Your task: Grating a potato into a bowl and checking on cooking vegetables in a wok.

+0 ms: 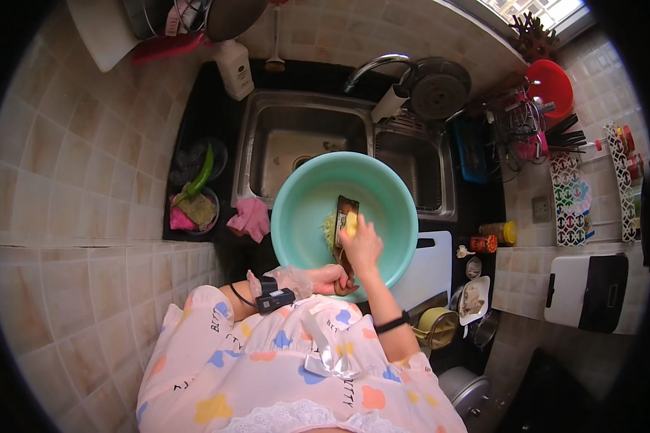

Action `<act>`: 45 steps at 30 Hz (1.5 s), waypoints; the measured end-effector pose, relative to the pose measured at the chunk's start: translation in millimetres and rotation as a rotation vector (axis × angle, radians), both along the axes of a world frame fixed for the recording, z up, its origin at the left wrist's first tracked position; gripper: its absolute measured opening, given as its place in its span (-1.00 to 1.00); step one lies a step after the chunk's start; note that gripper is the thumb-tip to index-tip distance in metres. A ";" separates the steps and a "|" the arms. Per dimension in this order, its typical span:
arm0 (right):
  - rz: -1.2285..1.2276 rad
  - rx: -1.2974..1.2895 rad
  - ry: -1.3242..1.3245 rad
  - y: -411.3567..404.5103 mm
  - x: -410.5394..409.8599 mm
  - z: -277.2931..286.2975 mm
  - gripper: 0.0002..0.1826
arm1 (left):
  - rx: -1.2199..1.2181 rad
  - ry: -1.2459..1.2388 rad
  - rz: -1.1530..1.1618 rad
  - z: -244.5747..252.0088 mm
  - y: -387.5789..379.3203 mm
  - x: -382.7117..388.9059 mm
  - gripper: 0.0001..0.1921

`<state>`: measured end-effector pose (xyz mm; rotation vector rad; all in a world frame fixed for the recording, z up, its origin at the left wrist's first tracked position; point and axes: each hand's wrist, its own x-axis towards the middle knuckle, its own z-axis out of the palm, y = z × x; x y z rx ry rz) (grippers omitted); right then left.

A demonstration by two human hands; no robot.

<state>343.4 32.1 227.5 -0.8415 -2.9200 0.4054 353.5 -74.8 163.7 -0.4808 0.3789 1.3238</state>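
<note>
A wide mint-green plastic basin (298, 189) stands before me, overlapping the front edge of the sink. Inside it slants a dark wooden grater board (348, 202), its near end gripped in my left hand (333, 279) at the basin's near rim. My right hand (364, 246) presses a pale yellow peeled piece of vegetable (351, 223), perhaps potato, against the grater's face. Thin pale-green shreds (329, 230) lie in the basin along the board's left side. The fingers of my right hand hide part of the grater's blade.
Behind the basin is a double steel sink (309, 124) with a curved faucet (379, 62). A pink cloth (252, 219) and a green chili pepper (201, 173) over a bowl with sponges lie left. At right are a white cutting board (430, 265), a cleaver blade, a yellow-green strainer (437, 326) and a white dish (474, 300).
</note>
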 end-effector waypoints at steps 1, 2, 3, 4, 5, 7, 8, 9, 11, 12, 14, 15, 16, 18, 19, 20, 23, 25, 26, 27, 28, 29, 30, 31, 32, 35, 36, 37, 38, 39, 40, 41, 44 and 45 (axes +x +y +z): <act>-0.018 0.016 -0.004 11.8 -19.0 -7.3 -0.51 | 0.001 -0.036 -0.013 9.9 0.2 -5.0 -0.80; 0.001 0.038 0.029 17.7 -33.1 -11.6 -0.51 | -0.001 -0.032 -0.028 12.2 -0.8 -3.2 -0.80; -0.019 0.036 0.021 26.0 -46.2 -18.0 -0.51 | 0.006 -0.038 -0.030 13.6 1.4 -3.8 -0.77; -0.042 0.035 0.014 33.7 -52.8 -23.2 -0.51 | 0.014 -0.044 -0.034 15.1 2.7 -3.7 -0.73; -0.033 0.038 0.019 41.8 -54.1 -28.5 -0.51 | 0.064 -0.137 -0.003 -7.4 0.9 -1.0 -0.67; -0.047 0.112 0.208 63.1 -40.0 -37.5 -0.55 | 0.034 -0.171 -0.008 -7.1 2.5 -3.5 -0.63; -0.039 0.109 0.204 69.7 -31.3 -34.3 -0.55 | -0.002 -0.209 -0.009 -7.2 1.1 -3.9 -0.60; -0.248 -0.489 0.199 72.5 -19.2 -24.6 -0.56 | -0.004 -0.218 0.007 -6.1 -1.2 -3.4 -0.60; -0.460 -1.083 0.167 67.1 6.1 -12.5 -0.54 | -0.048 -0.129 0.024 -2.2 -0.7 -4.8 -0.58; -0.469 -1.318 0.105 64.2 19.6 -9.4 -0.50 | -0.044 -0.131 0.023 -1.5 0.6 -6.0 -0.58; -0.474 -1.472 0.062 52.6 36.3 -10.7 -0.42 | -0.025 -0.178 0.010 1.6 0.6 -7.0 -0.60; -0.449 -1.403 0.084 48.4 36.6 -11.9 -0.46 | -0.026 -0.179 0.006 4.1 1.3 -7.1 -0.60; -0.423 -1.334 0.104 44.7 36.6 -12.4 -0.49 | -0.021 -0.112 -0.003 6.6 2.3 -7.5 -0.63; -0.395 -1.158 0.097 31.9 29.2 4.6 -0.51 | -0.020 -0.045 -0.007 7.9 1.2 -7.3 -0.65; -0.366 -0.978 0.090 26.2 26.3 9.5 -0.51 | 0.008 -0.011 0.020 7.2 0.7 -6.8 -0.68; -0.374 -0.976 0.098 23.8 29.2 4.9 -0.51 | 0.041 0.024 0.036 7.1 2.6 -6.0 -0.71; 0.059 -0.152 0.330 12.6 34.4 -6.8 -0.44 | -0.020 -0.061 -0.027 -3.6 5.4 -5.1 -0.74; 0.038 -0.131 0.284 3.5 31.2 5.1 -0.46 | -0.001 -0.082 -0.004 -12.9 4.8 -3.0 -0.74; 0.008 -0.107 0.238 1.8 31.5 8.4 -0.48 | 0.018 -0.104 0.010 -9.9 4.4 -2.4 -0.75; 0.005 -0.107 0.237 2.4 32.2 7.3 -0.48 | 0.018 -0.106 0.007 -7.0 4.7 -2.6 -0.75; -0.008 -0.080 0.206 3.5 32.8 5.4 -0.51 | -0.020 -0.130 -0.007 -4.3 5.5 -3.4 -0.76; -0.017 -0.054 0.177 4.6 31.7 3.6 -0.53 | -0.058 -0.152 -0.017 -0.2 5.7 -5.0 -0.76; -0.014 -0.053 0.177 6.3 29.9 0.7 -0.53 | -0.057 -0.152 -0.014 -1.2 5.4 -4.6 -0.76; -0.014 -0.043 0.219 8.2 27.7 -2.6 -0.55 | -0.055 -0.111 -0.007 -2.8 4.9 -3.8 -0.77; -0.013 -0.033 0.261 9.6 26.8 -4.4 -0.58 | -0.052 -0.070 0.001 -2.4 4.5 -3.4 -0.77; 0.045 -0.055 0.261 3.1 32.2 20.6 -0.61 | 0.011 -0.010 0.052 1.3 5.7 -4.5 -0.77; 0.049 -0.056 0.258 -0.5 34.3 22.1 -0.61 | 0.011 -0.013 0.057 5.6 5.0 -6.5 -0.77; 0.067 -0.059 0.197 -6.6 35.3 22.3 -0.61 | -0.029 -0.064 0.042 9.7 3.9 -9.6 -0.77; 0.086 -0.061 0.137 -12.1 35.8 22.1 -0.61 | -0.068 -0.114 0.028 14.4 2.9 -10.8 -0.77; 0.051 -0.027 0.118 -13.1 27.8 13.6 -0.58 | -0.064 -0.115 0.029 6.8 2.6 -7.5 -0.77; 0.054 -0.023 0.117 -10.6 15.7 7.0 -0.58 | -0.033 -0.095 -0.001 -6.5 2.7 -3.5 -0.76; 0.030 0.007 0.129 -5.6 0.0 0.3 -0.57 | -0.003 -0.073 -0.039 -7.1 3.2 -3.4 -0.74; -0.025 0.038 0.123 19.2 -49.1 -22.4 -0.57 | -0.026 -0.062 0.025 14.8 5.2 -5.4 -0.68; -0.041 0.038 0.103 26.5 -56.8 -26.9 -0.57 | -0.025 -0.055 0.022 12.9 4.4 -4.7 -0.68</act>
